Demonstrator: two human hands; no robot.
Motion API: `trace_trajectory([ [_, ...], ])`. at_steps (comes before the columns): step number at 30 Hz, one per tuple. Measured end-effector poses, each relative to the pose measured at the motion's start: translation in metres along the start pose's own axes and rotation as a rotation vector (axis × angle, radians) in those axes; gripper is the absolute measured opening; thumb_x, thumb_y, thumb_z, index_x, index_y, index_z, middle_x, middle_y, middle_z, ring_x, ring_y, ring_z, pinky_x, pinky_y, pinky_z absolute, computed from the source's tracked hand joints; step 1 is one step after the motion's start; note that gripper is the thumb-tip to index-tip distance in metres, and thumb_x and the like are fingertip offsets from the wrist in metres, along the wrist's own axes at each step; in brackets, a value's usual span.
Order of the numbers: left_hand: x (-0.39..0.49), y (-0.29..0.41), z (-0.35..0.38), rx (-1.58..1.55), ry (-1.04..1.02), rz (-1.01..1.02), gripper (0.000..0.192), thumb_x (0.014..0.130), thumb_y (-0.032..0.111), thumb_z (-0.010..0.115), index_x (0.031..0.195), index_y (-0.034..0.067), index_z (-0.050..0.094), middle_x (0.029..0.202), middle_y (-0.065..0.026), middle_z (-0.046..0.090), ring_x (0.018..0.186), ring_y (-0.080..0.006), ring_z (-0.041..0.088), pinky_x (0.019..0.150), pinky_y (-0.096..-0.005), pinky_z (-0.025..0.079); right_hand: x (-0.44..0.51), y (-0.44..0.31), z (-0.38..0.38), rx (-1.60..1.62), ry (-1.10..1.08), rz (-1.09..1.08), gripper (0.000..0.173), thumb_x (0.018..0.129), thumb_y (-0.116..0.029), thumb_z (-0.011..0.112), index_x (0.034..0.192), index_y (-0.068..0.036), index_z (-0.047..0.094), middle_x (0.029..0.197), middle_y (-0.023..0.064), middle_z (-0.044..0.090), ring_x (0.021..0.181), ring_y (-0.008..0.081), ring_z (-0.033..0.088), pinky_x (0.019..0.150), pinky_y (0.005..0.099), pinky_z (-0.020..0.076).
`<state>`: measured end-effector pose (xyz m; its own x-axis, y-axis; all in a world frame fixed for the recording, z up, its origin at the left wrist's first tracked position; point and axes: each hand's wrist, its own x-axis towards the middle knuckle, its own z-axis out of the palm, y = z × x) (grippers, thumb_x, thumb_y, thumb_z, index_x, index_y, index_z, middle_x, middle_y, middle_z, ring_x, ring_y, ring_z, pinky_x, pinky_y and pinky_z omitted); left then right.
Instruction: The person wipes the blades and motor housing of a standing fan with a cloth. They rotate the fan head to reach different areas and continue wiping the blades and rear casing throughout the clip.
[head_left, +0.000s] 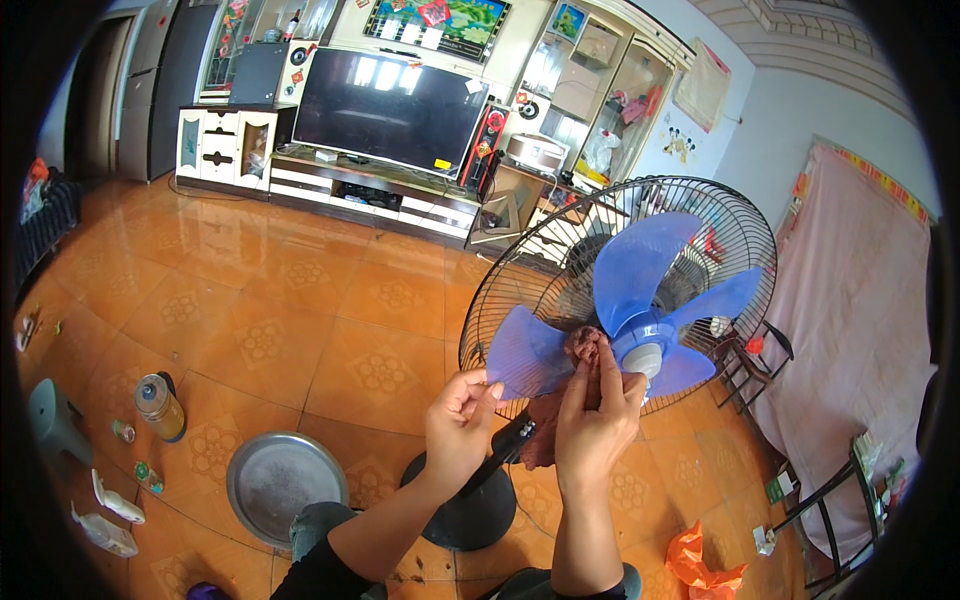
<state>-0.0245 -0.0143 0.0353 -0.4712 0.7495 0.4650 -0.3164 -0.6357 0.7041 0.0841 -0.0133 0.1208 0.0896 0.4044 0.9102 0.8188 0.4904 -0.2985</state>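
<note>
A standing electric fan is in front of me, its blue plastic blades (643, 262) exposed before the black wire rear grille (495, 300). My left hand (463, 424) pinches the outer edge of the left blade (525, 352) between thumb and fingers. In my right hand (600, 409) is a reddish-brown cloth (541, 431), bunched against that same blade close to the hub, with its lower part hanging down. A pale cap (643, 361) sits at the centre of the blades. Below my hands stands the fan's round black base (469, 517).
A round metal basin (286, 484) lies on the tiled floor at lower left, near a jug (160, 409) and white bottles (109, 532). An orange plastic bag (701, 566) is at lower right, a dark metal rack (825, 510) beyond it. A television (390, 109) stands on a far cabinet.
</note>
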Motion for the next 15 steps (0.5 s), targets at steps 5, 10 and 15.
trace_trajectory([
  [5,-0.005,-0.005,0.003,-0.021,0.004,-0.013,0.018,0.097,0.007,0.062,0.111,-0.003,0.057,0.086,-0.0067,0.068,0.081,-0.0089,0.065,0.074,-0.0230,0.051,-0.011,0.006,0.000,-0.063,-0.095,0.052,0.032,0.085,-0.008,0.069,0.117,-0.005,0.069,0.081,0.0117,0.052,0.065,0.0270,0.060,0.057,0.0383,0.0499],
  [10,-0.007,-0.008,0.004,-0.026,-0.009,-0.024,0.016,0.097,0.006,0.061,0.109,-0.003,0.057,0.089,-0.0079,0.068,0.081,-0.0105,0.065,0.076,-0.0248,0.053,-0.014,0.007,-0.004,0.067,-0.068,0.074,0.033,0.084,-0.006,0.069,0.117,-0.005,0.069,0.082,0.0125,0.052,0.067,0.0283,0.060,0.060,0.0397,0.0505],
  [15,-0.010,-0.009,0.005,-0.023,-0.012,-0.015,0.015,0.096,0.005,0.062,0.108,-0.003,0.058,0.087,-0.0071,0.067,0.079,-0.0086,0.065,0.072,-0.0218,0.052,-0.008,0.006,0.001,0.121,0.109,-0.044,0.032,0.083,-0.003,0.069,0.115,-0.007,0.070,0.085,0.0118,0.052,0.070,0.0268,0.059,0.063,0.0381,0.0507],
])
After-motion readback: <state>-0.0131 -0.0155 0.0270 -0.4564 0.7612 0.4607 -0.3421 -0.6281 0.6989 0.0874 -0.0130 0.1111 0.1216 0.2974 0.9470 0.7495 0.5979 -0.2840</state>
